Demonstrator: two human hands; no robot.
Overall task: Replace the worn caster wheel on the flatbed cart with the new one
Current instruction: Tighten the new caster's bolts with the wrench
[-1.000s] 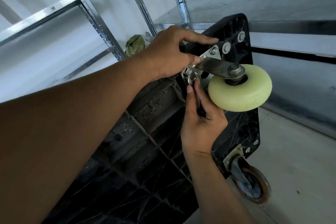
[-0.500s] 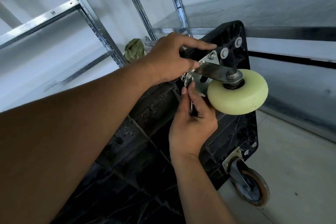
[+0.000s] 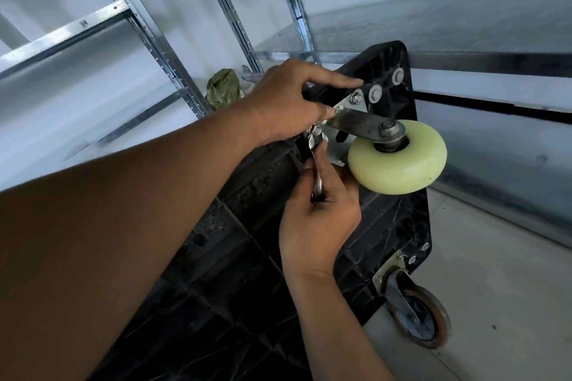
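— Where is the new wheel sitting?

— The pale new caster wheel (image 3: pixel 397 156) is sitting in its metal bracket (image 3: pixel 356 120) at the upper corner of the flatbed cart (image 3: pixel 247 226). The cart is lying tipped, its black ribbed underside facing us. The wheel is jutting out to the right of both hands.

— And the hands?

— The left hand (image 3: pixel 288 105) is curling round the bracket from above, steadying it. The right hand (image 3: pixel 318 219), just below, is pinching a small wrench (image 3: pixel 317 176). Its long axis is pointing up at a bolt (image 3: pixel 315 132) on the bracket's left corner. I am judging that bolt is being tightened.

— Anything else?

— An older caster (image 3: pixel 421 322) is hanging at the lower corner, above the floor (image 3: pixel 495 257). A shelving rack (image 3: pixel 148 37) is standing behind, holding a green bag (image 3: pixel 223 88).
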